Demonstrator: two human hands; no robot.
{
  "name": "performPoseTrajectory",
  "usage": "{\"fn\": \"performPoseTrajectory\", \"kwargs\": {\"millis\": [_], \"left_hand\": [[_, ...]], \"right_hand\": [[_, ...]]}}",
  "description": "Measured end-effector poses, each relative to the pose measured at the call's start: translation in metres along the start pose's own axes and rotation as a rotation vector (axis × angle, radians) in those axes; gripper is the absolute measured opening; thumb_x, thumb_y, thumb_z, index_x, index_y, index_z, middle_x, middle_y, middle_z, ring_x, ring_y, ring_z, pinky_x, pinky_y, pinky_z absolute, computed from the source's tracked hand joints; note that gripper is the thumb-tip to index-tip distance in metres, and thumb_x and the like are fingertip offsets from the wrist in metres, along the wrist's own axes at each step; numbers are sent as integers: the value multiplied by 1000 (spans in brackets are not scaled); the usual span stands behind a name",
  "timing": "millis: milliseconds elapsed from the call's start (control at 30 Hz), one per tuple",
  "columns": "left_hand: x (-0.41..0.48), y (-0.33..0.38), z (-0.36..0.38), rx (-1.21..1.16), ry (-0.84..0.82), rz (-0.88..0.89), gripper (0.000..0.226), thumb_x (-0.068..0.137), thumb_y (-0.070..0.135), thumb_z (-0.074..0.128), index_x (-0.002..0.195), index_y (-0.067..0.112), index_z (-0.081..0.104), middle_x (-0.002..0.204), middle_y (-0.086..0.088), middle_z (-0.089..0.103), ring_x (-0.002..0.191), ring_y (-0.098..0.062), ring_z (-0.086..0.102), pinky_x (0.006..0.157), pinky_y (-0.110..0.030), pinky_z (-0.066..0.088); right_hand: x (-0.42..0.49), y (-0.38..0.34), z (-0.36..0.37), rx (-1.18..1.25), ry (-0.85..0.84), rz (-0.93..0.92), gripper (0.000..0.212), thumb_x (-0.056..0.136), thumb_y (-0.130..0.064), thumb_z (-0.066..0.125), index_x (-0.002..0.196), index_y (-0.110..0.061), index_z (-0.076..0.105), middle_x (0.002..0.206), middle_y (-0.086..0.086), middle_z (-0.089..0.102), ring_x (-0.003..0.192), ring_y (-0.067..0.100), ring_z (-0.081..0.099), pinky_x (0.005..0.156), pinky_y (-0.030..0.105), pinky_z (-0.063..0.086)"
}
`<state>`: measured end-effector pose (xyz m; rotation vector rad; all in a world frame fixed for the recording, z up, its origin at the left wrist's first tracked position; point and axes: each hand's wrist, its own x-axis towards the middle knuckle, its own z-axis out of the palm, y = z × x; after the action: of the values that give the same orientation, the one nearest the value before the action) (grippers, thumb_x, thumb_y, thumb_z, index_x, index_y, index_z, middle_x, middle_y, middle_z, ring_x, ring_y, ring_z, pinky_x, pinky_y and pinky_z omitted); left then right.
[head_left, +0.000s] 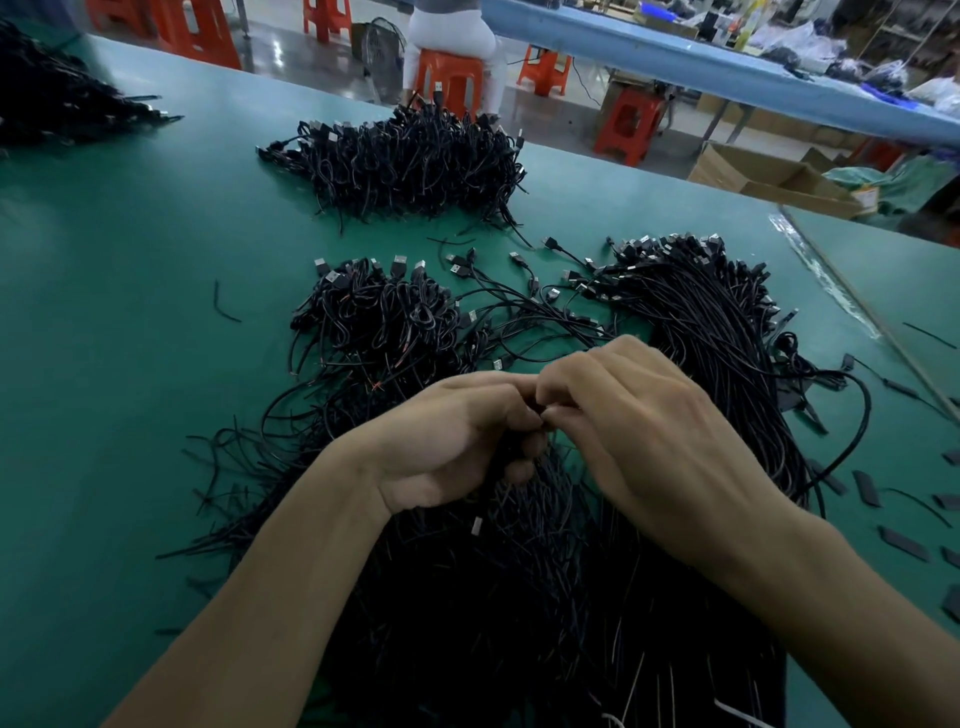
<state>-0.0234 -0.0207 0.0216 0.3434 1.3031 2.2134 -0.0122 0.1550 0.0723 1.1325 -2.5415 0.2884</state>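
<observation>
My left hand (452, 436) and my right hand (639, 431) meet above a big heap of straight black USB cables (493, 597) on the green table (114, 364). The left hand's fingers are curled round a thin bunch of black cable (511, 449). My right hand's fingertips pinch the same cable where the two hands touch. What lies between the fingers is mostly hidden.
A pile of coiled cables (379, 317) lies just beyond my left hand, a larger coiled pile (410, 166) farther back, and a straight bundle (701, 312) at right. Small black tags (901, 543) dot the right edge. A person sits on an orange stool (449, 78) beyond the table.
</observation>
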Motion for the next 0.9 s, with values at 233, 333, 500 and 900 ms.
{"fn": "performPoseTrajectory", "kwargs": {"millis": [233, 333, 500, 900], "left_hand": [[3, 0, -1, -3, 69, 19, 44, 81, -2, 62, 123, -14, 57, 99, -14, 64, 91, -24, 58, 85, -30, 55], [3, 1, 4, 281, 220, 124, 29, 81, 3, 71, 109, 3, 71, 96, -5, 67, 89, -15, 61, 80, -22, 52], [6, -3, 2, 814, 542, 285, 24, 67, 53, 74, 89, 44, 68, 66, 16, 50, 54, 2, 44, 56, -14, 36], [8, 3, 13, 340, 430, 433, 37, 97, 0, 38, 115, 20, 65, 105, -12, 73, 98, -21, 71, 80, -33, 60]], "right_hand": [[-6, 6, 14, 176, 174, 111, 3, 91, -9, 54, 92, -12, 56, 88, -11, 50, 81, 14, 48, 70, 24, 40], [-6, 7, 21, 214, 268, 180, 13, 88, -1, 64, 92, -12, 58, 88, -12, 53, 80, 11, 50, 72, 16, 39], [-5, 2, 32, 316, 473, 285, 30, 87, 4, 68, 88, -23, 53, 86, -9, 62, 81, 14, 62, 71, 25, 49], [11, -29, 48, 1181, 704, 645, 23, 90, 5, 64, 81, -11, 50, 75, -6, 64, 73, 7, 63, 70, 20, 53]]}}
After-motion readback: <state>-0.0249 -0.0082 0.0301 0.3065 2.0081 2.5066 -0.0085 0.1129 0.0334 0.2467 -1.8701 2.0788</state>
